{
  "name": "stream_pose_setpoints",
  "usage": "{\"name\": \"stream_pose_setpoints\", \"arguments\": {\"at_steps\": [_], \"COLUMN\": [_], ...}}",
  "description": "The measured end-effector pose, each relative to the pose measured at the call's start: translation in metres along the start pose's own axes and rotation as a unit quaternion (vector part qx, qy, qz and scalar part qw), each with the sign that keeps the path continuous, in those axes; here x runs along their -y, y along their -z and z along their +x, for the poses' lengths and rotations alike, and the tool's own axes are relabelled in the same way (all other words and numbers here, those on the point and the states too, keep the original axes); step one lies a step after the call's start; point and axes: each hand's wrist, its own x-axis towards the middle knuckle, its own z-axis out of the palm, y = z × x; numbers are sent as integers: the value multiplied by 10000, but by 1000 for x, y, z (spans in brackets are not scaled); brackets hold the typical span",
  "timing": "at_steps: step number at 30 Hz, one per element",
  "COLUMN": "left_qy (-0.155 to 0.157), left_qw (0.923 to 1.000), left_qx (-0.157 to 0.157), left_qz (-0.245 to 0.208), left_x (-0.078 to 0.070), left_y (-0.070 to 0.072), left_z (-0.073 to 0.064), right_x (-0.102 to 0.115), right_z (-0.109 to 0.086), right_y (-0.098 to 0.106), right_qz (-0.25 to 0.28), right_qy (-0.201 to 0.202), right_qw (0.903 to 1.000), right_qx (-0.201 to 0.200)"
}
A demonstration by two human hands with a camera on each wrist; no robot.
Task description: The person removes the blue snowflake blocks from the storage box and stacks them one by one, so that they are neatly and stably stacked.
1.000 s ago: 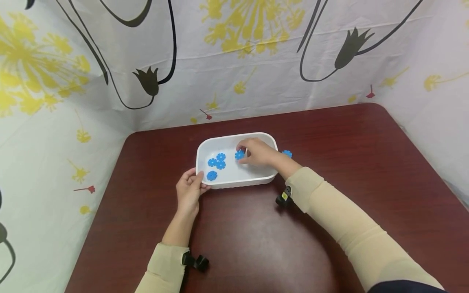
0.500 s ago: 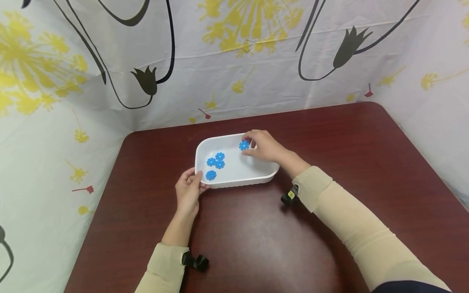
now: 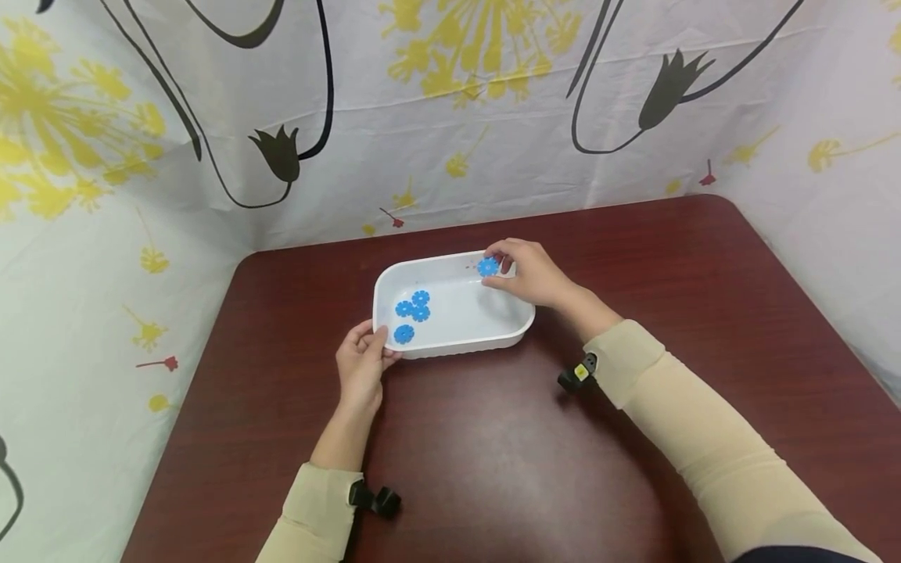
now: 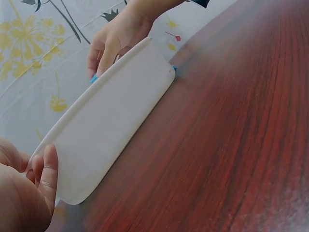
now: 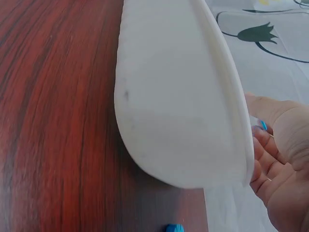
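A white plastic tray (image 3: 457, 346) stands on the table. My left hand (image 3: 361, 363) grips its near left corner, thumb on the rim and fingers under the outside. My right hand (image 3: 529, 272) pinches a blue notched plastic disc (image 3: 488, 267) between thumb and fingers over the tray's far right corner. In the right wrist view only a sliver of that disc (image 5: 263, 124) shows beside the fingers. Several like it lie in the tray's left half: a touching cluster of discs (image 3: 412, 306) and a separate disc (image 3: 404, 334) nearer the front.
One more blue piece (image 5: 174, 227) lies on the table just outside the tray's right end, hidden in the head view. The dark red wooden table (image 3: 493, 438) extends all round. A patterned cloth (image 3: 436, 172) hangs behind its far edge.
My right hand has lifted the pinched disc from above the tray's middle, up and right to its far right corner. The left hand and the tray have hardly moved.
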Motion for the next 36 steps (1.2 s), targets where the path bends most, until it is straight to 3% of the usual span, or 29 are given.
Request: {"name": "stream_pose_setpoints", "arguments": {"at_steps": [7,25,31,36], "left_qy": [-5,98,117,115], "left_qw": [10000,9999,9999,9999], "left_qx": [26,38,52,39], "left_qz": [-57,-57,-8,-38], "left_x": [0,-2,-2,-2], "left_y": [-1,-5,-4,-5], "left_z": [4,6,7,7], "right_x": [-9,-43,-57,-65], "right_z": [-10,-39,-49,-58], "right_y": [9,28,31,31], "right_qz": [31,203,133,-69], "right_qy": [-37,-795,-875,-962], "right_qw": [9997,9952,9950,9953], "right_qx": [-255,-533,-460,-87]}}
